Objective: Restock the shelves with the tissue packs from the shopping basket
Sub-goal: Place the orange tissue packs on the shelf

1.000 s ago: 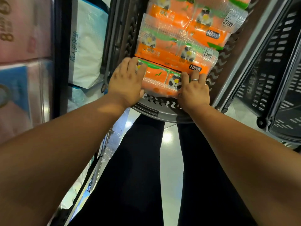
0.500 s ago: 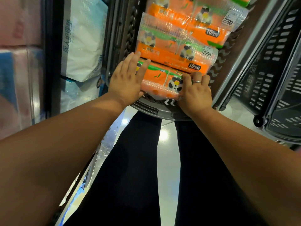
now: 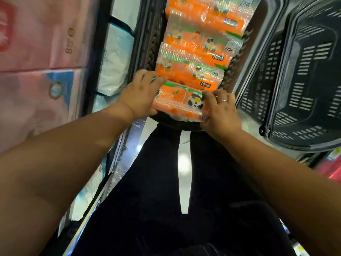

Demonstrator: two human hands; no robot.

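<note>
We see the left hand point(image 3: 140, 95) and the right hand point(image 3: 221, 112) gripping the two ends of an orange tissue pack point(image 3: 177, 100) at the near end of the dark shopping basket point(image 3: 148, 45), fingers curled over its top edge. A ring point(image 3: 223, 101) sits on one right finger. Behind this pack, more orange packs point(image 3: 193, 74) line up toward the basket's far end. A second basket point(image 3: 304, 80) stands to the right. Pink packages point(image 3: 36, 37) fill the shelves point(image 3: 96, 43) on the left.
</note>
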